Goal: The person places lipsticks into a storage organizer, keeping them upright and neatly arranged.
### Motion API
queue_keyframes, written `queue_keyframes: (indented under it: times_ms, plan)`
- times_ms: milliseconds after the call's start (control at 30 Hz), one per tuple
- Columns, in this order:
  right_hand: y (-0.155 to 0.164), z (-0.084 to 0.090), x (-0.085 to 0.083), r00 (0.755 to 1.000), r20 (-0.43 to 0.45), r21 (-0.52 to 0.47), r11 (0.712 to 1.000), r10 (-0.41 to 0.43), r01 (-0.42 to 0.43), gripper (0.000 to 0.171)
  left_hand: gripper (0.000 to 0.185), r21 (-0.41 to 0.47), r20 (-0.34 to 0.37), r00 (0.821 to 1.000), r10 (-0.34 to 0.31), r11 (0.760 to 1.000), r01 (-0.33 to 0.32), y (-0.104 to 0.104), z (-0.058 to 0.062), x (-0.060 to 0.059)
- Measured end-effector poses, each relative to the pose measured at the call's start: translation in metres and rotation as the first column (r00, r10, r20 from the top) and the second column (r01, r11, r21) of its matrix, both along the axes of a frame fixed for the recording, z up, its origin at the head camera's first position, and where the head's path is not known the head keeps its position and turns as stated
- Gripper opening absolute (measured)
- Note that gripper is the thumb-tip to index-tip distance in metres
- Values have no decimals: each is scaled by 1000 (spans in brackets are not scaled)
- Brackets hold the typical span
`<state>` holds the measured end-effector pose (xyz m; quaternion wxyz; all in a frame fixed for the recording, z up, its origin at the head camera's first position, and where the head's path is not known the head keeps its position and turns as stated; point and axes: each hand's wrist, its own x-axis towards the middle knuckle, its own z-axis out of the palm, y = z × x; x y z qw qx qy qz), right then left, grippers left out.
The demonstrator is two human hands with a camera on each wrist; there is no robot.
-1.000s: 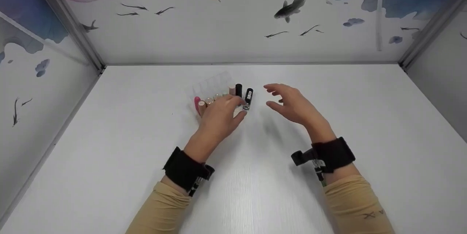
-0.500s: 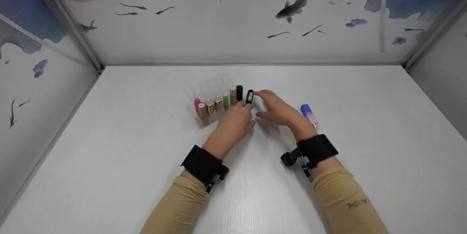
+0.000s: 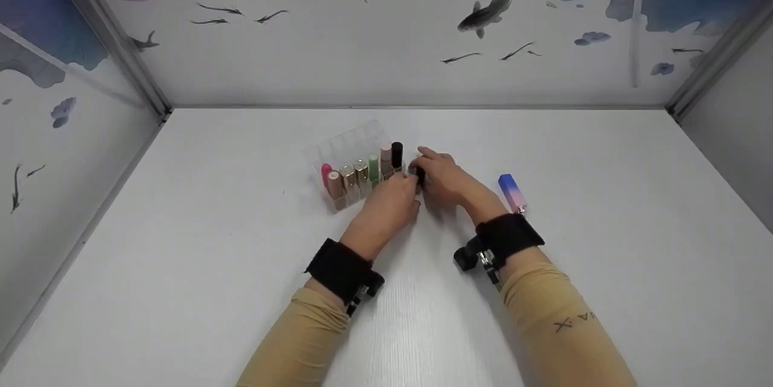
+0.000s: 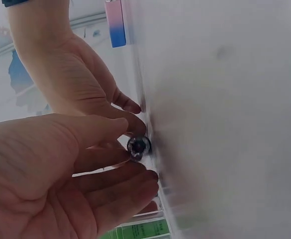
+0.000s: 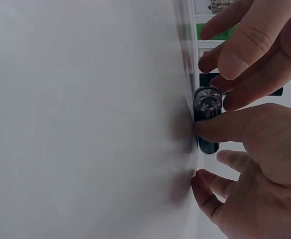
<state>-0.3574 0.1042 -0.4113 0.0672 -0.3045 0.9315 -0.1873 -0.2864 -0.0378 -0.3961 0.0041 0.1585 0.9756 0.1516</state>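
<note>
In the head view my right hand (image 3: 445, 179) pinches a black lipstick tube (image 3: 421, 175) standing just right of the clear lipstick holder (image 3: 347, 139). The right wrist view shows my thumb across the dark tube (image 5: 208, 145), whose clear faceted end faces the camera. My left hand (image 3: 386, 203) is close on the other side, its fingers extended toward the tube; whether they touch it is unclear. Another black tube (image 3: 397, 154), a beige-capped tube (image 3: 386, 154) and a green tube (image 3: 373, 166) stand in the holder, partly behind my left hand.
Two gold-capped tubes (image 3: 354, 174), a brown tube (image 3: 336, 185) and a pink one (image 3: 326, 174) fill the holder's left side. A blue-and-pink lipstick (image 3: 512, 192) lies on the white table (image 3: 181, 254) beside my right wrist. Panels border the table at the back and sides.
My right hand has come left and now pinches the black tube. My left hand moved right, then stayed near it. The blue-and-pink lipstick, out of sight at first, lies on the table.
</note>
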Motion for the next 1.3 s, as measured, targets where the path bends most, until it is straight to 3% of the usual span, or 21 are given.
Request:
queue_keyframes:
  times_ms: [133,467,667,833,1033,1200,1300]
  plan:
    - [0,1,3,993,-105,-40,997,61,-66,25,33,-2,-2,1000,-23,1000,23,0,1,-2]
    - [1,10,16,996,-25,-38,996,-87,86,24,14,32,-10,999,-35,999,35,0,8,-3]
    - [4,17,23,996,1,4,996,-95,95,24,15,108,-10,1000,-18,994,19,-2,9,-4]
    - [7,30,32,998,-6,-32,997,-68,67,18,18,139,-48,999,-6,990,13,-6,16,-4]
    - [8,45,42,996,-13,-146,986,-86,83,13,15,318,-182,983,13,947,47,-11,28,1]
    - [6,55,49,995,-63,-241,968,-80,62,16,18,424,-327,943,64,902,86,-14,30,4]
    - [6,56,52,993,-86,-276,960,-75,49,20,22,478,-378,921,95,872,107,-16,28,6]
